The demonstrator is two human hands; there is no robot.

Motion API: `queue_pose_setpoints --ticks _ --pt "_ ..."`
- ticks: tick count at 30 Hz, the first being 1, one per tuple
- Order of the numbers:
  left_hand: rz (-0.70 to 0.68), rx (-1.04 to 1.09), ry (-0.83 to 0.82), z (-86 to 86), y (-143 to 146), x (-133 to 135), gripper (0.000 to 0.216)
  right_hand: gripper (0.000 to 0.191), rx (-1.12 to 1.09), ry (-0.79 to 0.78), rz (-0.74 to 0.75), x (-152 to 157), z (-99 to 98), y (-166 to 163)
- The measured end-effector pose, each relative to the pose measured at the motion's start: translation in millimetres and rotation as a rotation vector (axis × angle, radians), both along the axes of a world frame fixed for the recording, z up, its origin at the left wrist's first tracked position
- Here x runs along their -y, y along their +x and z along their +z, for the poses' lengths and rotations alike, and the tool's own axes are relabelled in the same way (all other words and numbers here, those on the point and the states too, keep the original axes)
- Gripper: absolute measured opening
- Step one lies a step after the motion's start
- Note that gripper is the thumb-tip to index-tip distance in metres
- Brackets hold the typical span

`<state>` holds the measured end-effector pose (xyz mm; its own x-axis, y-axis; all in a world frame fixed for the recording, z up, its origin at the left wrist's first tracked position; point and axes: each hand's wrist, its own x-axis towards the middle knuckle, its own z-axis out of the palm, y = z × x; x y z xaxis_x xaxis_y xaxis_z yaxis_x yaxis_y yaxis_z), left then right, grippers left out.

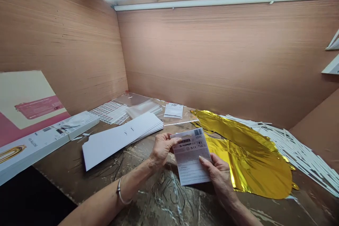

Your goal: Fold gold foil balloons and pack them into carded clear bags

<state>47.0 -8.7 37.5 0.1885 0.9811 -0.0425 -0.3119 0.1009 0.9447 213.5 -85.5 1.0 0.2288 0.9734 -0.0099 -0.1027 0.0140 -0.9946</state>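
Note:
A printed packaging card with a barcode, symbols and a hanging slot is held up at the middle of the view. My left hand pinches its upper left edge between thumb and fingers. On its right side, my right hand grips it with the thumb on the front and fingers behind. Whether anything sits behind the card is hidden. Just right of it lie shiny gold foil balloons, flat on the table. A fanned stack of long white cards is to the left of my left hand.
Clear plastic bags, sticker sheets and small printed cards lie along the back. Many thin white sticks are piled at right. Left stand a long white box and a pink-cream carton. Wooden walls enclose the worn table.

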Motion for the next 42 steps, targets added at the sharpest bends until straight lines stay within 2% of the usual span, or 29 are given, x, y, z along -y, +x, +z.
queue_pose_setpoints --ticks 2,5,7,10,15,19,23,27,29,36,42 --pt "-0.027 -0.039 0.178 17.5 -0.4 -10.1 0.017 0.025 0.033 0.101 -0.009 -10.5 7.6 -2.3" --pt "-0.107 -0.139 0.403 38.0 -4.8 -20.6 0.011 0.043 0.086 0.252 -0.051 -25.2 31.4 -0.4" --pt "-0.175 -0.191 0.461 41.4 -8.3 -23.3 0.009 0.036 0.172 0.317 -0.077 -33.2 45.9 2.7" --pt "-0.201 -0.204 0.468 33.8 -12.1 -26.0 0.008 0.017 0.314 0.364 -0.034 -44.2 51.6 6.6" --pt "-0.200 -0.182 0.434 18.0 -10.3 -35.1 0.013 0.019 0.209 0.370 0.035 -60.1 36.8 10.5" --pt "-0.234 -0.170 0.362 12.8 -5.2 -34.5 0.020 0.023 0.098 0.284 0.109 -60.2 33.8 12.9" --pt "-0.244 -0.177 0.346 18.1 -4.0 -25.1 0.021 0.023 0.050 0.250 0.118 -51.3 38.3 14.4" --pt "-0.157 -0.240 0.461 33.5 -6.1 -25.4 0.014 0.023 0.013 0.318 0.098 -53.0 44.1 16.2" --pt "-0.156 -0.262 0.482 34.7 -7.4 -30.2 0.014 0.023 0.002 0.327 0.112 -60.1 41.6 16.4" --pt "-0.152 -0.226 0.495 6.2 -7.8 -45.6 0.022 0.023 0.041 0.365 0.113 -87.6 13.1 16.9" --pt "-0.183 -0.312 0.427 -21.4 -10.5 -49.2 0.019 0.023 0.077 0.208 0.170 -79.8 -1.7 12.2"
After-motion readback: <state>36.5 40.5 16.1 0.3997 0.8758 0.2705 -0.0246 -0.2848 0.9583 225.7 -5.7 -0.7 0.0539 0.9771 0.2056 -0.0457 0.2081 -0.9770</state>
